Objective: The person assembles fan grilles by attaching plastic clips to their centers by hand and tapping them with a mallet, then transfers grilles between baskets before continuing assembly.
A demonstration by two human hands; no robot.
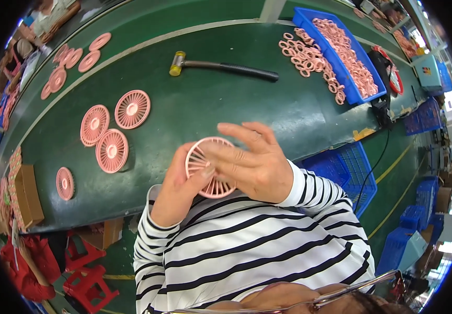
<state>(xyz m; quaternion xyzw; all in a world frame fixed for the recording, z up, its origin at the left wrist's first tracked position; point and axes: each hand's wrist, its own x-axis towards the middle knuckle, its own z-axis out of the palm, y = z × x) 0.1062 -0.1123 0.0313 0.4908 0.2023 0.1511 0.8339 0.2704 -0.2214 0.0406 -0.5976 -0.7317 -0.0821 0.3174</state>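
Note:
In front of my chest a round pink fan grille (219, 189) with thin radial spokes is held tilted. My left hand (176, 180) is closed on its left edge, the thumb lying across the face near the hub. Over the grille's upper right part reaches my right hand (257, 167). Its thumb and index finger come together near the hub, while the other fingers stretch away. Whatever small thing may sit between those fingertips is hidden and a little blurred.
Several pink grilles (112, 150) lie on the green table (199, 110) to the left, with more beyond the divider. A mallet (226, 67) with a yellow head rests further back. At far right stands a blue bin (349, 68) of pink rings, with loose rings (304, 55) beside it.

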